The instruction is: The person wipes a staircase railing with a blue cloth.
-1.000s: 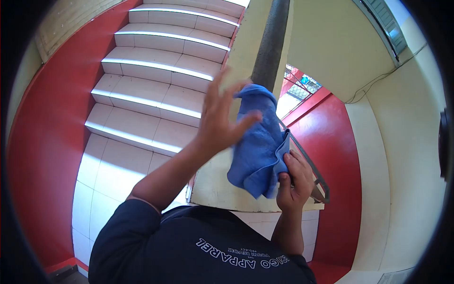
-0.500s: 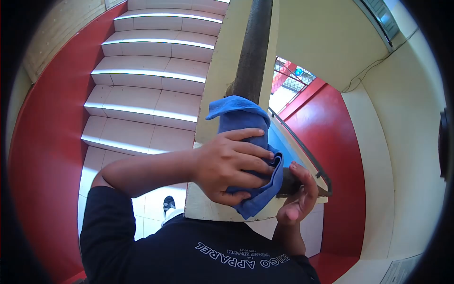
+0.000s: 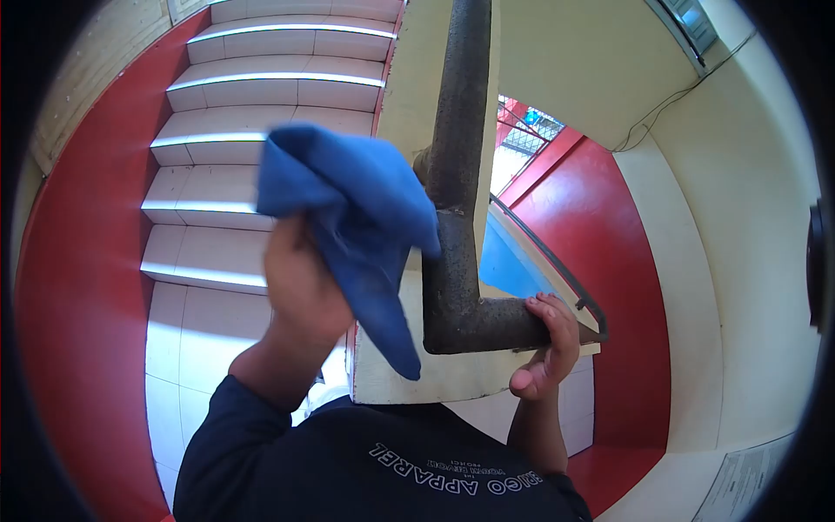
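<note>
Hanging from the left hand [image 3: 300,283], a blue cloth [image 3: 361,222] is gripped and held up just left of the dark handrail [image 3: 457,174], overlapping its near edge, so this hand is the nearer to the upright run. The rail's long axis climbs steeply from an elbow, and its short level end is clasped by the right hand [image 3: 548,344].
</note>
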